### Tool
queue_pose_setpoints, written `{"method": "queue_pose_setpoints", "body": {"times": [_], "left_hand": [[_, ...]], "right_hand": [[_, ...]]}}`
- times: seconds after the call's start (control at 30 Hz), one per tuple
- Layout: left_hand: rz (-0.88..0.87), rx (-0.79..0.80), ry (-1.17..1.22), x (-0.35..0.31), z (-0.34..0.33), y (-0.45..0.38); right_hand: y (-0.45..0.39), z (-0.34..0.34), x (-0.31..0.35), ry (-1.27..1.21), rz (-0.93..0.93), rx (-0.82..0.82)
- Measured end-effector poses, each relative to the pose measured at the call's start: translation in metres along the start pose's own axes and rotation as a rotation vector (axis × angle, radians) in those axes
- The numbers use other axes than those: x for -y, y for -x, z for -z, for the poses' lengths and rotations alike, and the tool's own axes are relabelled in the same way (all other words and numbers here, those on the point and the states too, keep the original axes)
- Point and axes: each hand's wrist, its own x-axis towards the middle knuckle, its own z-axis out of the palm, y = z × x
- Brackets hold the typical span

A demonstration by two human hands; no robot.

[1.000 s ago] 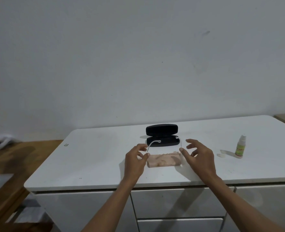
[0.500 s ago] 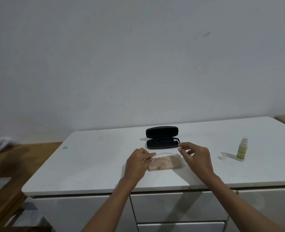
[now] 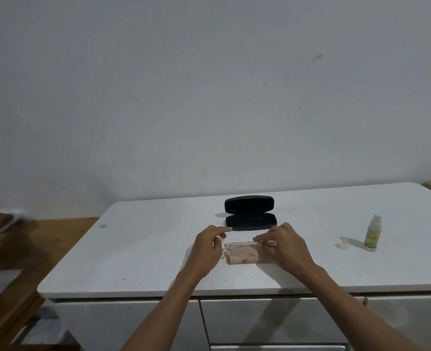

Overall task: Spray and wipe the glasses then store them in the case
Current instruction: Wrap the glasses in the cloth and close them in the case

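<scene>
Between our left hand (image 3: 208, 245) and right hand (image 3: 284, 245), both pinched on the clear glasses (image 3: 244, 245) just above the pink cloth (image 3: 242, 257) and near the open case (image 3: 250, 216), we judge them light, thin, fragile: hold the frame ends, not the lenses.

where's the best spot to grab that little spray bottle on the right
Grip the spray bottle around its green-labelled body, coming in from the side with the right hand. It stands upright and alone on the counter, and the narrow white top looks too slim to hold firmly.
</scene>
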Motion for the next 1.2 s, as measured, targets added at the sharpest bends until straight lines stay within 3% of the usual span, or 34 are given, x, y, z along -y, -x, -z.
{"method": "queue_pose_setpoints", "body": {"times": [0.27, 0.47, 0.77, 1.2], "left_hand": [[-0.185, 0.12, -0.288, -0.007, 0.005, 0.009], [-0.221, 0.153, -0.361, -0.012, 0.006, 0.014], [-0.115, 0.254, -0.333, -0.009, 0.008, 0.004], [-0.06, 0.221, -0.132, -0.006, 0.003, 0.005]], "right_hand": [[0.015, 0.012, -0.013, -0.121, 0.072, -0.047], [0.019, 0.019, -0.018, -0.055, 0.082, 0.085], [0.007, 0.022, -0.02, -0.044, 0.056, 0.196], [0.0, 0.023, -0.025, 0.019, 0.142, 0.235]]}}
